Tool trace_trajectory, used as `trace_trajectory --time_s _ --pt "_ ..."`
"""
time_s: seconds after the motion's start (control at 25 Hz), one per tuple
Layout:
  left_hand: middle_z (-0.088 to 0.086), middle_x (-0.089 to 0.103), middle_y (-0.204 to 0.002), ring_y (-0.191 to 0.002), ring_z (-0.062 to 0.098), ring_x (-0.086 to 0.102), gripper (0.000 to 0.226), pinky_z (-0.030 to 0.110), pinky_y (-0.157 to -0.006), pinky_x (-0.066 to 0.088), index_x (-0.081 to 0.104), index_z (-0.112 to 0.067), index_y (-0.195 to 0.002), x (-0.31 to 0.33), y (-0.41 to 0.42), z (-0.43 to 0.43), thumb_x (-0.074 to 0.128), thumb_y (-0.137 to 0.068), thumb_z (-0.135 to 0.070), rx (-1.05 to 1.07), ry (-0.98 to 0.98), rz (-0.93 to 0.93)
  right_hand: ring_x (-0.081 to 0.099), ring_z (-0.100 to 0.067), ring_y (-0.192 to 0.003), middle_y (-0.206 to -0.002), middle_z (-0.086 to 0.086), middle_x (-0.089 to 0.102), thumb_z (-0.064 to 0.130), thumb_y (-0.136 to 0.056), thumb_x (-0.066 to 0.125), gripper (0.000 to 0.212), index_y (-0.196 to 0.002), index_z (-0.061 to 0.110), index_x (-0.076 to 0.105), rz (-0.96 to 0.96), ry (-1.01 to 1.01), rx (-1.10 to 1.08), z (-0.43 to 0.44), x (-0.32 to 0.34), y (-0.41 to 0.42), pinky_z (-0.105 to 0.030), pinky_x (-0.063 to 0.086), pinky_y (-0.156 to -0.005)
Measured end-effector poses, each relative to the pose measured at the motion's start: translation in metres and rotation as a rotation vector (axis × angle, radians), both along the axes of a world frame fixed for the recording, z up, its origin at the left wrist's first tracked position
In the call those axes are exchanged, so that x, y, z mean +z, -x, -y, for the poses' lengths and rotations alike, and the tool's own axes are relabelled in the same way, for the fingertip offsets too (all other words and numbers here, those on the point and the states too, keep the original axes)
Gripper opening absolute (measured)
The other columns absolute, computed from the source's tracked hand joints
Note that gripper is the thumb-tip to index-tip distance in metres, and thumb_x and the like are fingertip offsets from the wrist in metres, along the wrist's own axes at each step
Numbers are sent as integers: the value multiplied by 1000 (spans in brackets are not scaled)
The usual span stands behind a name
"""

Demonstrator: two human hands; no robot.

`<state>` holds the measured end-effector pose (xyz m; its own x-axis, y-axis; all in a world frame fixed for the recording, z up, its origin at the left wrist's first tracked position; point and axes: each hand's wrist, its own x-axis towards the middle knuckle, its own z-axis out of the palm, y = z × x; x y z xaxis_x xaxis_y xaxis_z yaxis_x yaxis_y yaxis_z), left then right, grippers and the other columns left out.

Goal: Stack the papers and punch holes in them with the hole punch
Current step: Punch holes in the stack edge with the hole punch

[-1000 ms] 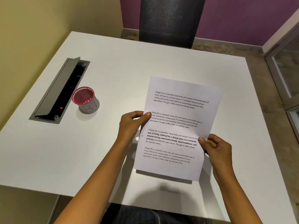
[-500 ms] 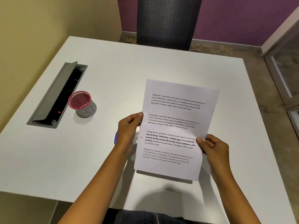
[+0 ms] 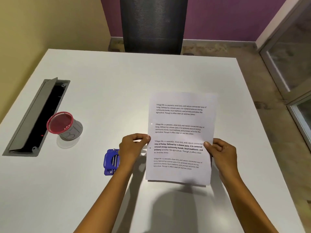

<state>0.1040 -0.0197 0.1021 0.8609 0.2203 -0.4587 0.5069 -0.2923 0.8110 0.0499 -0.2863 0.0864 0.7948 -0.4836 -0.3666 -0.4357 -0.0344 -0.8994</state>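
Head view: left hand (image 3: 133, 147), right hand (image 3: 222, 152) pinch papers (image 3: 181, 121) at side edges; hole punch (image 3: 111, 163) partly hidden behind left wrist.

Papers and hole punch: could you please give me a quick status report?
Left hand pinches papers at left edge, right hand grips right edge. Two holes show in left margin. Blue hole punch on table, partly behind left wrist.
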Motion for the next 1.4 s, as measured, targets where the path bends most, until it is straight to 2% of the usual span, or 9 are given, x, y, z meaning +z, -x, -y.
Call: trace_trajectory --time_s 0.16,0.36,0.52,0.64,0.84,1.04,1.16,1.28,1.4 --pt "-12 73 -88 -96 18 65 16 44 -99 42 68 -34 -63 -8 -37 37 75 -78 -38 -52 -45 -10 71 -3 -63 -76 9 77 16 -80 75 9 -80 24 71 -18 41 -87 33 2 -35 -21 51 -65" --pt "-21 63 -67 -68 -6 49 14 35 -78 23 73 -32 -70 -23 -103 98 67 -79 -41 -123 -182 7 67 -3 -70 -82 6 73 17 -79 78 24 -101 14 70 -13 118 -200 80 6 -105 -11 47 -68" --pt "-7 68 -72 -69 9 61 10 17 -69 44 75 -17 -75 -44 -150 139 70 -80 -24 -143 32 38 59 -1 -65 -95 -6 73 12 -85 70 9 -94 14 71 -56 167 -284 102 -12 -152 3 34 -43" --pt "-6 58 -53 -51 11 53 13 20 -59 42 64 -15 -67 -58 -170 161 65 -80 -13 -150 30 15 67 -19 -83 -105 -12 73 7 -85 69 14 -98 6 73 -95 151 -367 115 -30 -176 3 31 -35" --pt "4 61 -74 -71 19 51 12 21 -60 39 62 -12 -70 -84 -187 188 58 -81 -9 -120 -36 -73 56 -14 -81 -116 -11 69 6 -81 74 31 -111 5 70 -185 137 -421 134 -57 -200 -9 40 -74" --pt "11 63 -74 -80 30 60 18 30 -68 47 58 -6 -63 -94 -193 198 53 -80 -4 -187 -135 -79 66 -31 -98 -119 -15 66 4 -77 77 28 -105 6 73 -273 192 -472 146 -76 -208 -21 43 -83" --pt "24 60 -68 -89 46 60 29 43 -68 52 48 -3 -51 -93 -195 201 50 -79 0 -178 -223 -42 62 -23 -69 -104 -17 72 1 -78 74 21 -98 5 74 -303 207 -476 147 -82 -209 -17 44 -60" --pt "35 65 -81 -94 41 64 43 47 -68 53 31 -11 -44 -91 -195 202 54 -77 5 -173 -270 4 66 -27 -72 -86 -14 72 -1 -80 72 18 -98 3 73 -309 249 -475 148 -88 -208 -6 32 -32" --pt "27 63 -69 -68 21 62 45 40 -55 50 32 -11 -46 -92 -196 201 58 -78 5 -171 -308 21 61 -23 -70 -100 -16 73 -2 -81 71 17 -98 0 73 -321 306 -454 148 -92 -207 -5 38 -45"
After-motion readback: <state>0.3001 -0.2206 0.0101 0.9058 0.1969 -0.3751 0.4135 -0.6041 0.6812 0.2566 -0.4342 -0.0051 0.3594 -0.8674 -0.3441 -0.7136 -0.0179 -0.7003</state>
